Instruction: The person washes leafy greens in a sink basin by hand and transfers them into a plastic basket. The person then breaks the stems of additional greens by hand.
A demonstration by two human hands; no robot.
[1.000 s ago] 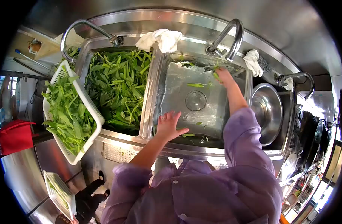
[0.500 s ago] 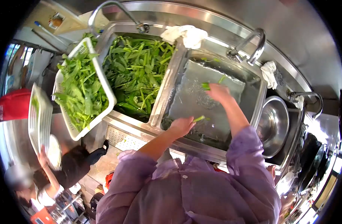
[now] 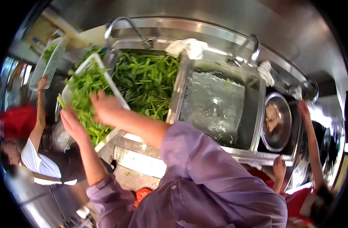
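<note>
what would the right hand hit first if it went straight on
Most likely the greens in the nearer white basket; depth is unclear, so the right hand may already touch them.

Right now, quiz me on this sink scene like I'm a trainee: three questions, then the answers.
1. True or false: your left hand and right hand are both at the white basket.
2. Which is heaped with leafy greens: A, the left basin; B, the right basin?
3. What lies at the back, between the two basins?

Key: 1, true; 2, A; 3, a white cloth.
</note>
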